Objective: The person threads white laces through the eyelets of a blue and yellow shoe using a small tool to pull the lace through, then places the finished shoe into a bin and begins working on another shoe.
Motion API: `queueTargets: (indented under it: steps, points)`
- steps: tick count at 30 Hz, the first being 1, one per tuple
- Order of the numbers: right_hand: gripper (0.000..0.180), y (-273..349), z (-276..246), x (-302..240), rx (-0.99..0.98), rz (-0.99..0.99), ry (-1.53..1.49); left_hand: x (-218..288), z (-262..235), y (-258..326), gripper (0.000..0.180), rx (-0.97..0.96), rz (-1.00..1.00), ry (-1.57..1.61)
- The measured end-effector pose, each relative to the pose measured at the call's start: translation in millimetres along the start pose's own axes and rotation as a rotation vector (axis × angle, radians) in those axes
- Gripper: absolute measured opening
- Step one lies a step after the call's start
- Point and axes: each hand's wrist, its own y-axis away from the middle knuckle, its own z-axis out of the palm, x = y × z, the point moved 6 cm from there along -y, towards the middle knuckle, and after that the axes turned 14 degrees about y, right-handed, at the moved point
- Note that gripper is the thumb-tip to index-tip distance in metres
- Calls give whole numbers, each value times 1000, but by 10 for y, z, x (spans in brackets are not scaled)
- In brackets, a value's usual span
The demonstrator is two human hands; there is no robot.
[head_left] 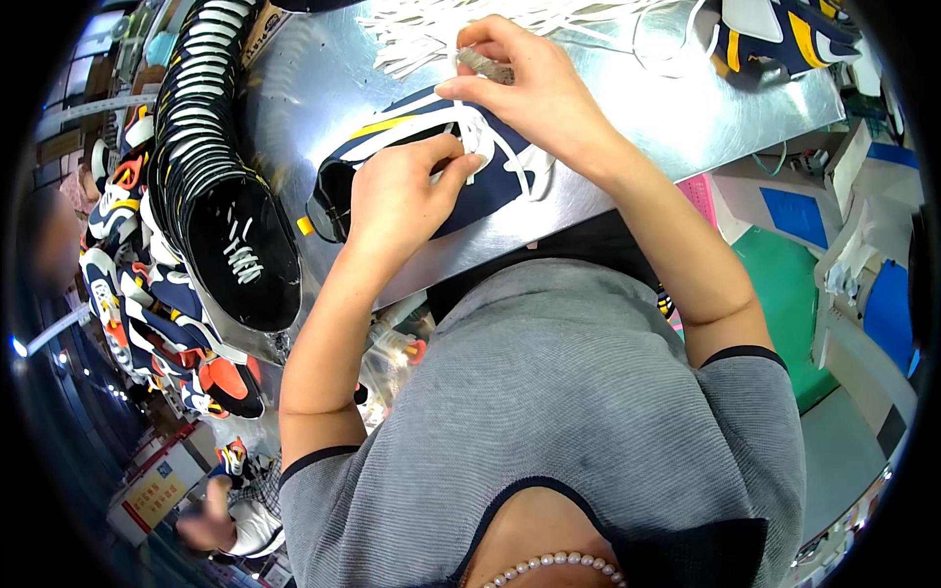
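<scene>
A navy sneaker [480,206] with white and yellow trim lies on its side on the metal table, its opening towards the left. A white shoelace [472,132] runs through its front and hangs in loops over the upper. My left hand [407,191] is closed on the sneaker at the lacing edge, thumb outside and fingertips partly hidden in the opening. Above the shoe, my right hand [534,93] pinches the shoelace, which stretches up from the eyelets. A greyish strip [485,67] lies along a right finger; whether it is tape I cannot tell.
A pile of loose white laces [421,34] spreads along the far side of the metal table [676,127]. At left stands a long row of nested black shoe parts [201,127], with piled sneakers [127,284] beyond. Another sneaker [784,39] sits far right. A co-worker [235,519] is at lower left.
</scene>
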Motion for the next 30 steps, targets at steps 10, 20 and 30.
queueTargets:
  steps: [10,20,30]
  points:
    - [18,819,-69,99,-236,161,-17,-182,42,-102,34,22,-66,93]
    - [17,756,31,108,-275,160,107,-156,34,-107,29,36,-36,135]
    - [17,730,22,122,-290,181,42,-180,39,-135,35,18,-38,124]
